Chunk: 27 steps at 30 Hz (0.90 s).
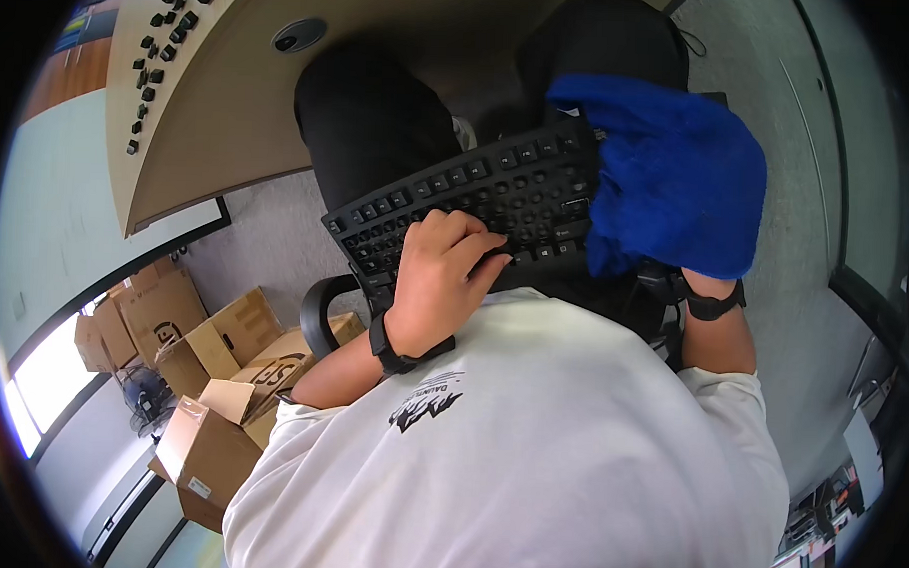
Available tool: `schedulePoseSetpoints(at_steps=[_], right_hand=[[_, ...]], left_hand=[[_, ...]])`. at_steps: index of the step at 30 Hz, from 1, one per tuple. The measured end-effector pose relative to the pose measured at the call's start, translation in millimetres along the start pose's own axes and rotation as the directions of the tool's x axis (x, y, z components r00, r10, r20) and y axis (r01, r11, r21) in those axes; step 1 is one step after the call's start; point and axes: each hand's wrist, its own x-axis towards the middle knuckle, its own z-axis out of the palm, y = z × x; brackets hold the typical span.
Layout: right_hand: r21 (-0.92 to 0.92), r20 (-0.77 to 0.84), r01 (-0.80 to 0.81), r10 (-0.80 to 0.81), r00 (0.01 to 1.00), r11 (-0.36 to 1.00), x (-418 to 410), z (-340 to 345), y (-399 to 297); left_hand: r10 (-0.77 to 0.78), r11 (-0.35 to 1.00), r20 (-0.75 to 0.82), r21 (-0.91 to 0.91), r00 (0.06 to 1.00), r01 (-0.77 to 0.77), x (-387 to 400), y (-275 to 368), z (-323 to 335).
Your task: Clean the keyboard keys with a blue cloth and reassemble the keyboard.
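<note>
A black computer keyboard (537, 185) lies tilted across my lap. Many keycaps are off it, leaving bare switches, while the top row and some front-row keys are in place. My left hand (444, 265) rests over the keyboard's front, thumb and forefinger pinching at its front row; what lies between the tips is hard to see. A blue cloth (676, 171) drapes over the keyboard's right end. Under it goes my right hand (708, 284), only its wrist end showing, so its fingers are hidden. Both wrists wear black straps.
Loose black keycaps (156, 76) stand in rows on the wooden desk (124, 186) at upper left. The chair's black armrest (317, 313) curves beside my left elbow. Open cardboard boxes (213, 433) and a fan (146, 397) stand at left. A glass partition (864, 178) runs along the right.
</note>
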Motion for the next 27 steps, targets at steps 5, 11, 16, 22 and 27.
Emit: schedulePoseSetpoints(at_steps=[5, 11, 16, 22, 27], right_hand=[[0.010, 0.009, -0.021, 0.021, 1.000, 1.000, -5, 5, 0], [0.014, 0.010, -0.056, 0.056, 0.998, 0.998, -6, 7, 5], [0.006, -0.006, -0.159, 0.159, 0.987, 0.987, -28, 0, 15], [-0.004, -0.002, -0.299, 0.299, 0.954, 0.954, -58, 11, 30], [0.146, -0.045, -0.280, 0.289, 0.956, 0.949, -10, 2, -24]], left_hand=[[0.027, 0.999, -0.007, 0.027, 1.000, -0.027, 2, -1, 4], [0.010, 0.999, 0.001, 0.041, 1.000, -0.010, 14, 2, 3], [-0.019, 0.999, 0.046, 0.049, 0.999, 0.017, 20, 7, -7], [-0.062, 0.996, 0.052, 0.059, 0.997, 0.059, 12, 9, -5], [0.002, 0.997, 0.051, -0.083, 0.999, 0.002, 21, 8, -41]])
